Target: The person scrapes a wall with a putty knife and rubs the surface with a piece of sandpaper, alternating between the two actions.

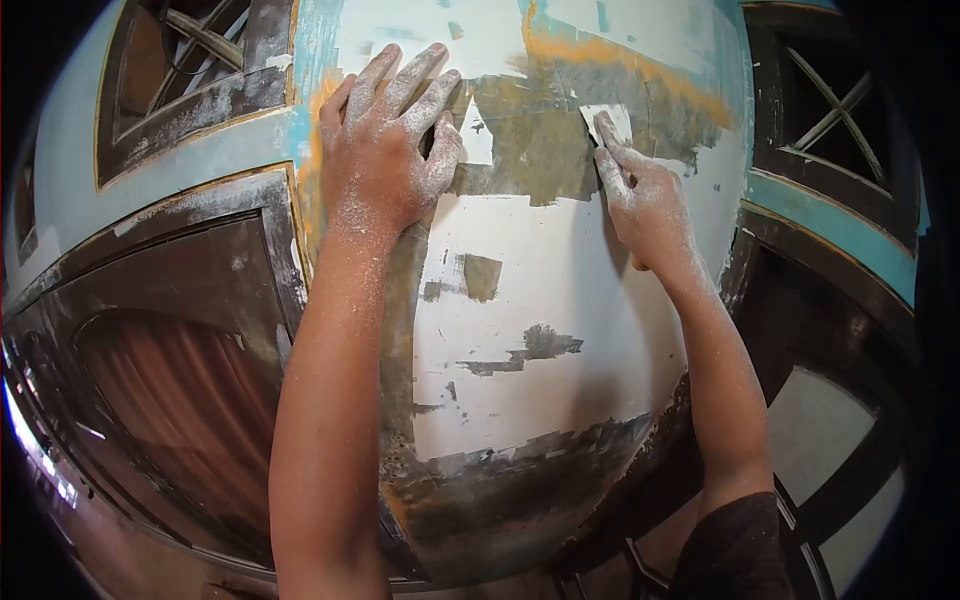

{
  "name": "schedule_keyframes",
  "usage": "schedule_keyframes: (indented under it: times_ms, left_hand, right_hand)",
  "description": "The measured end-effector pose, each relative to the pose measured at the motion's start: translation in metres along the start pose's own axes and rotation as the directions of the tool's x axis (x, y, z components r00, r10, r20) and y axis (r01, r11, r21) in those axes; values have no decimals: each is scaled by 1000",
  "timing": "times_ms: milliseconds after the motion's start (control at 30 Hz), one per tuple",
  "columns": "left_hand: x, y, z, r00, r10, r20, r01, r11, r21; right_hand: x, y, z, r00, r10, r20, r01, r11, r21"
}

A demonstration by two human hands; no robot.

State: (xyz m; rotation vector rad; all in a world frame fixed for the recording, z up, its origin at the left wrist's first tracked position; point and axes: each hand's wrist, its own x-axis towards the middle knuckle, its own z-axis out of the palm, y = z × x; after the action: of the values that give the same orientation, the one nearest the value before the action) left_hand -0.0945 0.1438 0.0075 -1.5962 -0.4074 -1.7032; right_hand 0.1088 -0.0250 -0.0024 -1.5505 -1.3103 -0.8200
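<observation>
Sandpaper scrap (608,122), small and pale, pressed flat against bare patch of white-painted wall panel (560,290), high up, right of centre. Right hand (645,195) dusty, fingers together, 1 fingertip pinning the scrap. Left hand (385,150) splayed flat on panel, fingers slightly apart, gripping nothing. Dark wooden window frames (200,110) on both sides.

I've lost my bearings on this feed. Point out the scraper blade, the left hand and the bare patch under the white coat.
scraper blade (608,120), head view, on its pale flat face.
left hand (385,160), head view, on its dusty back.
bare patch (482,276), head view, on its brown middle.
</observation>
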Motion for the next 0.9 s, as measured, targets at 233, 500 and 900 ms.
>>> schedule_keyframes:
  times_ms: [233, 500, 900]
  left_hand:
    - [1, 1, -2, 1000, 10, -6, -10, 1000, -9]
    - [1, 2, -2, 1000, 15, -10, -15, 1000, -12]
    - [0, 0, -1, 999, 25, -29, -25, 1000, 6]
  right_hand:
    - [7, 3, 7, 991, -95, -96, 99, 994, 45]
    - [17, -10, 1, 994, -83, -66, 84, 996, 15]
    - [9, -4, 7, 1000, 0, -26, 0, 1000, 25]
